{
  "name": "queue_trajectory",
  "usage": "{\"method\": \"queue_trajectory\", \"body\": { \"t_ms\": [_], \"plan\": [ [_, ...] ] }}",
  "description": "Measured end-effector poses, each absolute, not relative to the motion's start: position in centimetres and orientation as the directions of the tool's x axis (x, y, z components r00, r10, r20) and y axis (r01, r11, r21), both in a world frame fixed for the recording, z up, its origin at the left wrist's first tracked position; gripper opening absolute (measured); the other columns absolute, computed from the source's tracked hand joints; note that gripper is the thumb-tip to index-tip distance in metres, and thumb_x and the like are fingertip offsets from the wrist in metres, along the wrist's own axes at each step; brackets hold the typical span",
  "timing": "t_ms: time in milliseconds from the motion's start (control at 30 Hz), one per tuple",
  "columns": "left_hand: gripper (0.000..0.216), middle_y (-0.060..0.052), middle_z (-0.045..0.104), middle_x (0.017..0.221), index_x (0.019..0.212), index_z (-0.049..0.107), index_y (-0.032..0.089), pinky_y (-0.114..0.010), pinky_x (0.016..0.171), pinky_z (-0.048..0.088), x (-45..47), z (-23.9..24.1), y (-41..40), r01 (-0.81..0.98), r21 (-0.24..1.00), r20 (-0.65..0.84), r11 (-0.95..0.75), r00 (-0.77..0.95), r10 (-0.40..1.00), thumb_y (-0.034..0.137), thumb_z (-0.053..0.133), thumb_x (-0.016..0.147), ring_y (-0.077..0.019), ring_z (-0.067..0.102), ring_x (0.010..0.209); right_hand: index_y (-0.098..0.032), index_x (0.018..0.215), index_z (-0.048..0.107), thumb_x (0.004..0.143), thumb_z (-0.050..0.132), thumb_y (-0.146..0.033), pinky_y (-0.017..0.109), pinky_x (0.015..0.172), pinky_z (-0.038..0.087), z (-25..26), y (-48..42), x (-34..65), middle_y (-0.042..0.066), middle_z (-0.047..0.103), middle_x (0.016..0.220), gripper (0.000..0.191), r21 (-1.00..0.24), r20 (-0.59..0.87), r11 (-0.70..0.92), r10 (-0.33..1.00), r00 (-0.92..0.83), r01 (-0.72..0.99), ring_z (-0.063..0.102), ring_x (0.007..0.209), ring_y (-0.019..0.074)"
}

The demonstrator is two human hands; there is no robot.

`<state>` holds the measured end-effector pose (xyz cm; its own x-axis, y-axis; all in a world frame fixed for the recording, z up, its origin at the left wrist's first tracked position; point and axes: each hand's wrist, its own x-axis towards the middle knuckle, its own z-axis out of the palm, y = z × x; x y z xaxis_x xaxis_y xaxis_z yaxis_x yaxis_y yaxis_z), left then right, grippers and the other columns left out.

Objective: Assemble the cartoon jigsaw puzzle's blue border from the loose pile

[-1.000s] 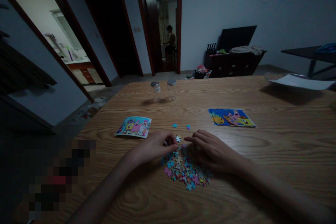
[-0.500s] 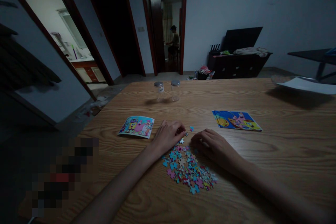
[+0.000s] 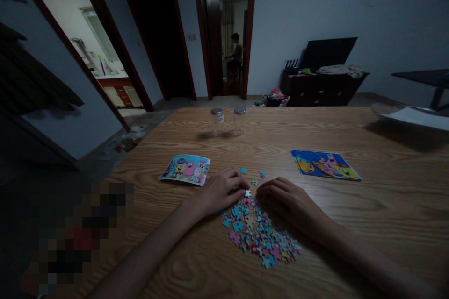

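A heap of small colourful puzzle pieces point(image 3: 259, 236) lies on the wooden table point(image 3: 351, 224) in front of me. My left hand point(image 3: 219, 191) rests at the heap's far left edge, fingers curled down onto the pieces. At the heap's far right edge sits my right hand point(image 3: 286, 201), its fingers also curled over pieces. Whether either hand holds a piece is hidden. A few loose pieces point(image 3: 253, 175) lie just beyond my fingertips. A cartoon picture card point(image 3: 185, 169) lies left of my left hand, and a blue picture card point(image 3: 324, 164) lies to the right.
Two small clear jars point(image 3: 228, 120) with metal lids stand further back on the table. A white sheet point(image 3: 414, 117) lies at the far right. Beyond are open doorways, a dark cabinet point(image 3: 322, 88), and a person point(image 3: 236, 53) seated in a far room.
My left hand reached forward toward the loose pieces, then drew back to the heap's edge. The right hand stayed at the heap. The view shifted slightly.
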<state>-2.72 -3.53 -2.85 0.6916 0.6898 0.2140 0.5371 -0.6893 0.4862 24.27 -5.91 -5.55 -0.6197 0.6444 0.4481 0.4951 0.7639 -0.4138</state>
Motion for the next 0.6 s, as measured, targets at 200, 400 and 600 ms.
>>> {"method": "queue_trajectory", "body": {
  "t_ms": [200, 400, 600],
  "plan": [
    [0.019, -0.004, 0.074, 0.112, 0.114, 0.075, 0.025, -0.032, 0.092, 0.053, -3.6, -3.0, -3.6, 0.42, 0.663, 0.205, -0.62, 0.694, 0.69, 0.02, 0.066, 0.098, -0.0184, 0.07, 0.103, -0.025, 0.119, 0.066, 0.108, 0.051, -0.022, 0.036, 0.086, 0.058, -4.8, -6.6, 24.2, 0.007, 0.074, 0.115, 0.019, -0.498, 0.41, 0.751, 0.644, -0.646, 0.433, 0.069, 0.103, 0.0206],
    [0.026, -0.004, 0.077, 0.111, 0.11, 0.072, 0.021, -0.034, 0.093, 0.055, -3.3, -3.9, -3.5, 0.486, 0.637, 0.259, -0.598, 0.595, 0.76, 0.008, 0.055, 0.096, -0.0182, 0.071, 0.103, -0.025, 0.121, 0.063, 0.107, 0.048, -0.019, 0.036, 0.09, 0.055, -4.5, -6.8, 24.7, 0.008, 0.071, 0.118, 0.021, -0.634, 0.322, 0.646, 0.721, -0.614, 0.425, 0.067, 0.107, 0.0199],
    [0.034, -0.004, 0.074, 0.116, 0.116, 0.065, 0.022, -0.031, 0.088, 0.055, -4.0, -3.8, -3.2, 0.593, 0.461, 0.322, -0.66, 0.582, 0.747, 0.002, 0.047, 0.096, -0.0186, 0.071, 0.107, -0.022, 0.112, 0.064, 0.103, 0.047, -0.016, 0.038, 0.082, 0.053, -3.7, -6.1, 26.2, 0.011, 0.067, 0.107, 0.02, -0.601, 0.306, 0.668, 0.699, -0.646, 0.438, 0.063, 0.096, 0.0225]
  ]
}}
